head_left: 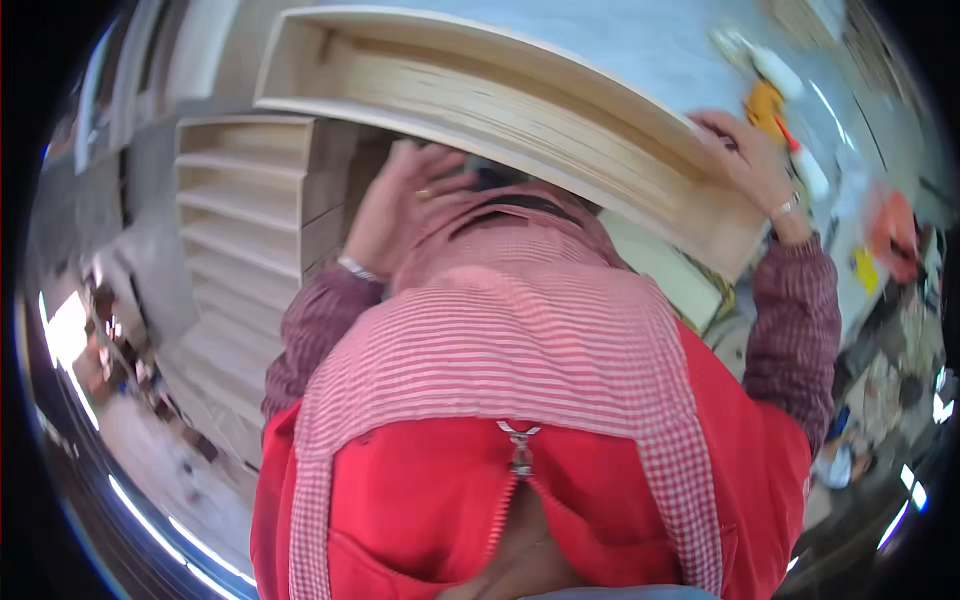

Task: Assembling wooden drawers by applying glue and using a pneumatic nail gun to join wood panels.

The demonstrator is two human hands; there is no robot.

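A long, shallow, pale wooden box [480,90], open toward me and with no lid, lies slantwise in front of my body. My right hand [748,165] is at its right end, fingers curled over the far wall's edge, thumb side toward the inside. My left hand [408,195] is apart from the box, just below its near wall. Its fingers are stretched out and somewhat blurred, with nothing seen in them. A checked apron [510,340] covers my front.
At the left stands a stack of similar wooden boxes [240,215]. Beyond my right hand, on the pale blue tabletop [640,50], lie a white bottle [810,170] with a red tip and a yellow-orange item [765,108]. A red plastic bag [893,235] sits farther right.
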